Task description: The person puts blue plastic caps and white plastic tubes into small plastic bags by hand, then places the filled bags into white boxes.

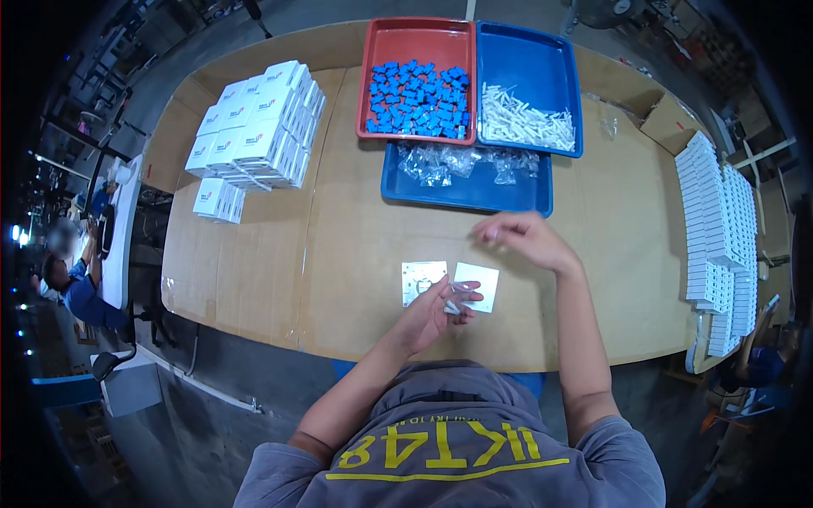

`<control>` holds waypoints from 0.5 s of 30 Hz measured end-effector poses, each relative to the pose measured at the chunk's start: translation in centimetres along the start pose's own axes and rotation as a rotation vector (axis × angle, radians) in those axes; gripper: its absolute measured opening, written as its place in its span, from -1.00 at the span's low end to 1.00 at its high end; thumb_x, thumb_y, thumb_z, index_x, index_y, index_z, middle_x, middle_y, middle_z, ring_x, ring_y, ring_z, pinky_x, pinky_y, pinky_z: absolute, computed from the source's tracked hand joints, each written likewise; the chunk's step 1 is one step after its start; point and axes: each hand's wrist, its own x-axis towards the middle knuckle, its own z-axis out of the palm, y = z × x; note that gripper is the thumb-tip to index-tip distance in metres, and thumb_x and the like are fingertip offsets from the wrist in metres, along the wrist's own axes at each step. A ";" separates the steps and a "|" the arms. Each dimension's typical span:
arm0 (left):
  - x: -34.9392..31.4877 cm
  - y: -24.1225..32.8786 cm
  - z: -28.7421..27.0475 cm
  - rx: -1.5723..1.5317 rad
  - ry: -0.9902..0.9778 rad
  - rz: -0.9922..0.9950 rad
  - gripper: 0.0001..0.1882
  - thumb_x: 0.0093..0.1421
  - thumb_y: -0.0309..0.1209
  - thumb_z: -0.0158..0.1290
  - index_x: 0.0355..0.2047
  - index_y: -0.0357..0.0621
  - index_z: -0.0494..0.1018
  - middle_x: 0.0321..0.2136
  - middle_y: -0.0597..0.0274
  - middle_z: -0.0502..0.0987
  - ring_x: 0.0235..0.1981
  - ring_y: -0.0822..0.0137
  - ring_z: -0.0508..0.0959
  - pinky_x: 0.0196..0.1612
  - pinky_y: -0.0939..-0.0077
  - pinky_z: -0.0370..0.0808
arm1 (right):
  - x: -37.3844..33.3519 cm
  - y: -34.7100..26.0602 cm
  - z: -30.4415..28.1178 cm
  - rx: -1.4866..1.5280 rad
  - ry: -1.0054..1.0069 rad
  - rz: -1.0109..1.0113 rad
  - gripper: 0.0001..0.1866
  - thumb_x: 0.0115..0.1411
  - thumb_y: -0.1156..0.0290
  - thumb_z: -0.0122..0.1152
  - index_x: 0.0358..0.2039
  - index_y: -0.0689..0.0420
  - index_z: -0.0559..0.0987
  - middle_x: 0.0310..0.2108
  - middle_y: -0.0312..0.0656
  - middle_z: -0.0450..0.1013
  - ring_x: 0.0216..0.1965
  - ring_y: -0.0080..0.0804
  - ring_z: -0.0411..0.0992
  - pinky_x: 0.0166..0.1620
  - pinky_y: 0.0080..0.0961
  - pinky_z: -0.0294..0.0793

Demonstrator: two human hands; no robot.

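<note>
My left hand [432, 315] is closed on a small clear plastic bag [461, 292], which seems to have a slim white piece at its lower end. Below that hand, two white squares lie side by side on the table: a printed one [415, 276] on the left and a plain-looking one [489, 292] on the right. My left fingers partly cover both. Farther forward and to the right, my right hand [529, 240] is raised over the cardboard surface with bent fingers. Motion smears its fingertips, so anything between them cannot be made out.
Ahead stand a red tray [419, 32] of small blue parts, a blue tray [525, 68] of white slim pieces, and a lower blue tray [466, 200] with clear bags. White boxes [254, 127] are stacked at left, more white boxes [720, 237] at the right edge.
</note>
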 end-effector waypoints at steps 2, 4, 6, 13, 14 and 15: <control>-0.2 -0.2 0.7 0.109 0.033 0.021 -0.48 0.60 -0.13 -0.26 0.30 -0.28 0.38 0.03 0.11 0.61 -0.06 0.31 0.61 0.06 0.35 0.56 | 1.6 1.0 -3.3 -0.200 0.336 -0.053 -0.76 0.40 0.39 0.23 -0.08 0.28 0.68 -0.22 -0.15 0.68 -0.17 -0.40 0.59 -0.06 -0.41 0.55; -0.4 -0.3 0.9 0.264 0.074 0.063 -0.51 0.60 -0.20 -0.22 0.32 -0.30 0.36 0.08 0.06 0.60 0.03 0.30 0.61 0.12 0.36 0.53 | 3.2 1.3 -6.3 -0.465 0.624 -0.077 -0.80 0.36 0.42 0.24 -0.10 0.21 0.70 -0.20 -0.07 0.67 -0.18 -0.29 0.62 -0.06 -0.39 0.56; -0.7 -0.4 1.5 0.402 0.065 0.102 -0.52 0.59 -0.23 -0.20 0.32 -0.30 0.37 0.08 0.05 0.60 0.05 0.31 0.61 0.12 0.37 0.52 | 5.1 2.3 -9.2 -0.557 0.784 -0.089 -0.83 0.32 0.42 0.25 -0.13 0.14 0.71 -0.17 -0.03 0.65 -0.16 -0.16 0.63 -0.07 -0.32 0.58; -1.2 -0.4 1.2 0.552 0.020 0.119 -0.55 0.60 -0.28 -0.25 0.31 -0.26 0.40 0.04 0.10 0.61 -0.06 0.40 0.56 0.07 0.42 0.50 | 8.4 2.1 -12.9 -1.032 0.810 -0.062 -0.88 0.22 0.40 0.32 -0.24 0.05 0.72 -0.22 -0.14 0.65 -0.12 -0.08 0.59 -0.03 -0.14 0.58; -1.2 -0.4 1.2 0.556 0.034 0.112 -0.54 0.61 -0.27 -0.28 0.31 -0.25 0.41 0.03 0.12 0.61 -0.09 0.41 0.55 0.06 0.43 0.50 | 8.5 2.2 -13.4 -1.032 0.813 -0.067 -0.88 0.22 0.40 0.32 -0.24 0.05 0.72 -0.22 -0.14 0.65 -0.12 -0.08 0.59 -0.03 -0.14 0.58; -1.3 -0.4 1.1 0.559 0.034 0.116 -0.54 0.61 -0.27 -0.28 0.31 -0.25 0.41 0.03 0.12 0.61 -0.09 0.41 0.55 0.06 0.43 0.50 | 8.7 2.0 -13.6 -1.054 0.778 -0.049 -0.89 0.21 0.39 0.33 -0.26 0.05 0.72 -0.23 -0.15 0.65 -0.12 -0.08 0.59 -0.04 -0.13 0.58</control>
